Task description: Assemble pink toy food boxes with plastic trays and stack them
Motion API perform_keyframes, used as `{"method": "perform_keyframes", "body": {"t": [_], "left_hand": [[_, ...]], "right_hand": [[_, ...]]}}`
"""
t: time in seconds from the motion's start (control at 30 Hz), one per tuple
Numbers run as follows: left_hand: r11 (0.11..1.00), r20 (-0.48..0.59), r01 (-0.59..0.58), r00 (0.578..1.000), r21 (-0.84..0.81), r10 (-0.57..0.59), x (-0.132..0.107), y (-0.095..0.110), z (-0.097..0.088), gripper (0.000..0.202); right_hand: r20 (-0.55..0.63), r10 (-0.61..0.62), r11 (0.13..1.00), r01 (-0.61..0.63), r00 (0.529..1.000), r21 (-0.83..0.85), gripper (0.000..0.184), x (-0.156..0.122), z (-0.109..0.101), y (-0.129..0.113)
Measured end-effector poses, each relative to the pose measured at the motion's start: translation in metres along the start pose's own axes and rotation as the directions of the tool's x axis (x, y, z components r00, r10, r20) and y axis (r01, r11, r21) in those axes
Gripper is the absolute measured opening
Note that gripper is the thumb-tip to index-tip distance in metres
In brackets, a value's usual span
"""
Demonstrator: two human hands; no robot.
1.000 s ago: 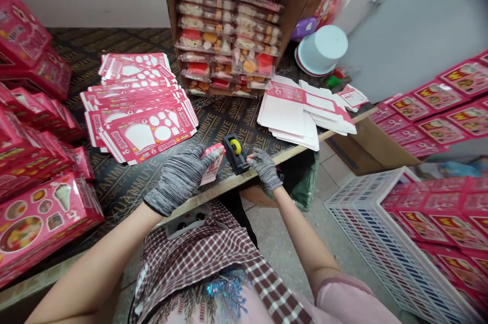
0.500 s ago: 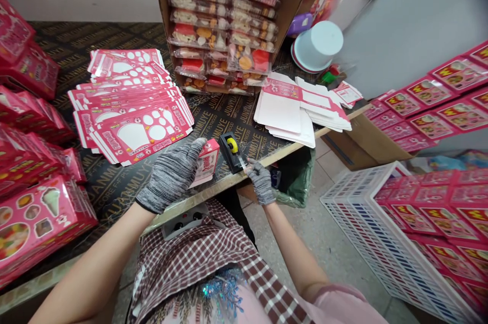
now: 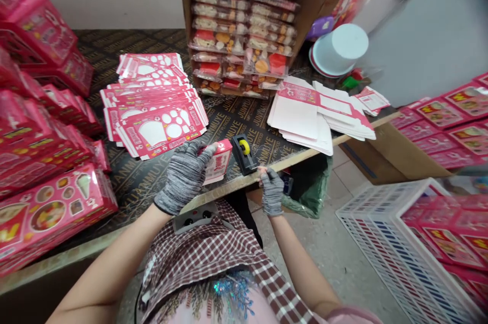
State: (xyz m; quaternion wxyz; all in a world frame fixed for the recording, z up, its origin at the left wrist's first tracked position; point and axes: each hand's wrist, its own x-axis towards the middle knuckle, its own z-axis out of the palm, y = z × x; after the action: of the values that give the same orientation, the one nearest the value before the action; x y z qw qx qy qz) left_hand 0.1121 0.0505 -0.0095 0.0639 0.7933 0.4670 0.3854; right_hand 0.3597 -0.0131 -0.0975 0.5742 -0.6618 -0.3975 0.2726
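Note:
My left hand (image 3: 183, 174), in a grey knitted glove, grips a small pink-and-white carton (image 3: 219, 161) at the table's front edge. Just right of the carton stands a black tape dispenser (image 3: 244, 155) with a yellow-cored roll (image 3: 244, 147). My right hand (image 3: 271, 189), gloved with bare fingertips, is closed in a pinch at the dispenser's front end. A strip of clear tape seems to be between those fingertips; it is barely visible now.
Flat pink printed cartons (image 3: 163, 128) are fanned out at left, and white-backed ones (image 3: 297, 116) at right. An upright cardboard box (image 3: 185, 4) holds bagged sweets. Pink boxes (image 3: 57, 207) are stacked far left. A green-lined bin (image 3: 316, 192) and white crate (image 3: 373, 232) stand below.
The view has swung left, so things appear further right. The tape strip that stretched from the dispenser to my right fingertips no longer shows clearly. My left hand still holds the carton.

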Motion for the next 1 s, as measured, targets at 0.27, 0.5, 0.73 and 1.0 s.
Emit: {"method": "perform_keyframes", "body": {"t": [0.27, 0.5, 0.73, 1.0], "left_hand": [[0.973, 0.014, -0.187, 0.982, 0.136, 0.187, -0.013, 0.004, -0.008, 0.037], [0.936, 0.028, -0.336, 0.942, 0.100, 0.335, -0.016, 0.001, -0.014, 0.034], [0.965, 0.027, -0.207, 0.978, 0.160, 0.205, -0.008, 0.007, -0.003, 0.026], [0.995, -0.112, 0.027, 0.993, -0.094, -0.037, 0.004, 0.003, -0.016, 0.014]], "right_hand": [[0.725, 0.037, 0.837, -0.418, 0.688, 0.354, 0.039, -0.014, 0.050, -0.110], [0.813, 0.105, 0.701, -0.623, 0.572, 0.347, 0.034, -0.008, 0.065, -0.103], [0.716, 0.044, 0.914, -0.317, 0.697, 0.252, 0.036, 0.006, 0.065, -0.090], [0.957, 0.183, 0.886, -0.460, 0.225, -0.061, 0.056, -0.038, 0.070, -0.025]]}}
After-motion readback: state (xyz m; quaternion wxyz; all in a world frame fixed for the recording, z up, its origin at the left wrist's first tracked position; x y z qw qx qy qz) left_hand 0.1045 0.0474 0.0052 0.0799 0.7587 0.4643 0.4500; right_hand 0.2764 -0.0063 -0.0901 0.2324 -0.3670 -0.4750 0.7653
